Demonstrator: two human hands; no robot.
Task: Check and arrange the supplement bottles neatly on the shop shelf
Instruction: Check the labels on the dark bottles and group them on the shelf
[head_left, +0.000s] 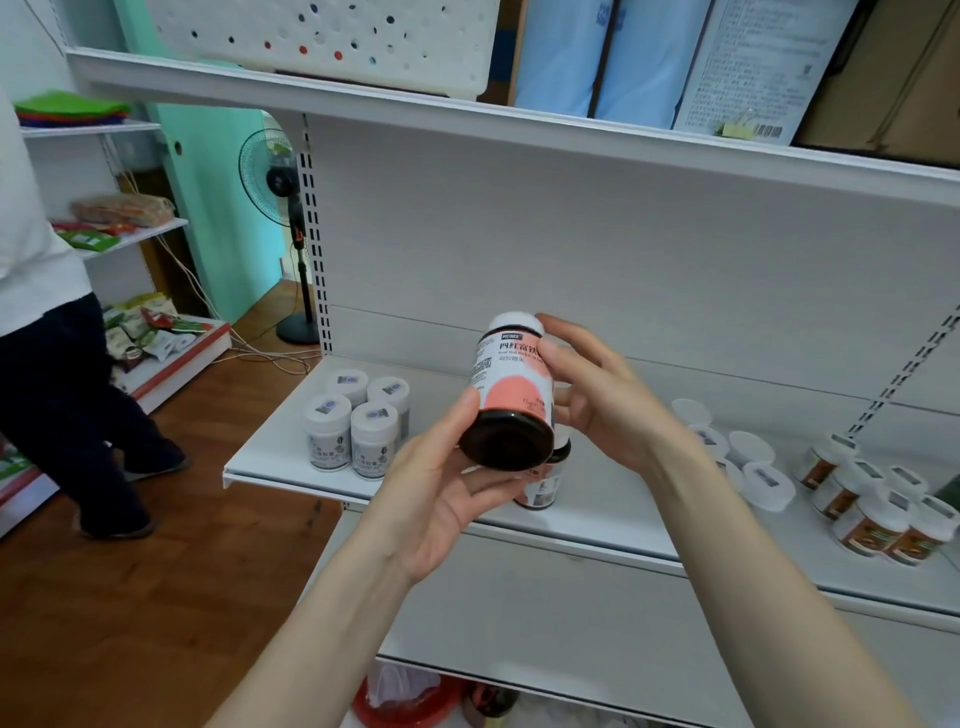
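- Head view: amber supplement bottle (511, 395), pink label, white cap, held tilted with its base toward the camera, above the shelf (270, 457).
- Grip: left hand (441, 499) curled round the base; right hand (597, 400) pinching the cap end.
- Risk: a slip would likely drop it onto the matching bottle (540, 486) just below, toppling it.

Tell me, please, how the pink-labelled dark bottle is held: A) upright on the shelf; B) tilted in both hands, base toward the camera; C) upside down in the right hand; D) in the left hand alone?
B: the left hand grips the dark bottle near its base, the right hand near its white cap, base facing the camera.
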